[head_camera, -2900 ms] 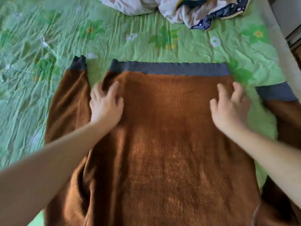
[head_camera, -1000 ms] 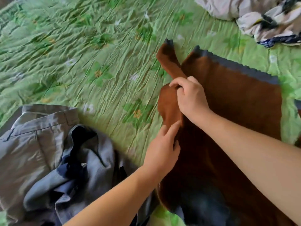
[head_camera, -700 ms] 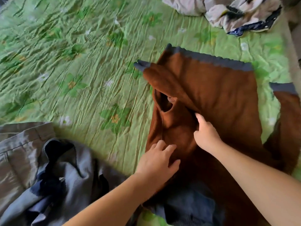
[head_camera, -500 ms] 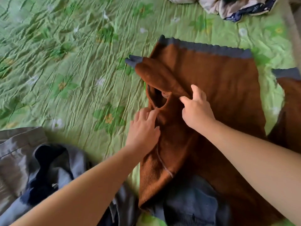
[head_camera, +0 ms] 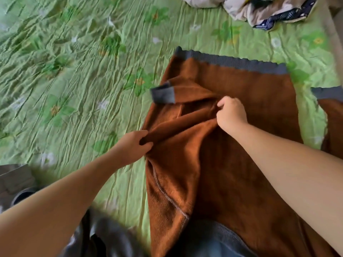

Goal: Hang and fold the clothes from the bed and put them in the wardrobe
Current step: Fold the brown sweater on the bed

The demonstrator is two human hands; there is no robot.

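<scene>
One brown sweater (head_camera: pixel 241 164) on the green bed sheet (head_camera: pixel 74 89) — two hands on it. Left hand (head_camera: pixel 133 147) grips its folded sleeve (head_camera: pixel 185 108); right hand (head_camera: pixel 232 114) pinches the same sleeve, farther right.

Bed (head_camera: pixel 83 75) w/ crumpled green sheet, flower print, fills most of the view. Brown sweater (head_camera: pixel 232 173) lies on it right of centre, body spread out, grey ribbed hem (head_camera: pixel 232 62) at the far end. The sleeve on the left side is folded in over the body, grey cuff (head_camera: pixel 163 94) pointing left. The other sleeve (head_camera: pixel 332 115) lies on the sheet at the right edge (only partly in frame). Top right: loose pile of pale clothes (head_camera: pixel 259 10) w/ a navy patterned piece. Bottom left: grey garments (head_camera: pixel 16 182), blurred, plus a dark piece (head_camera: pixel 104 236) just beside the sweater's near corner.
</scene>
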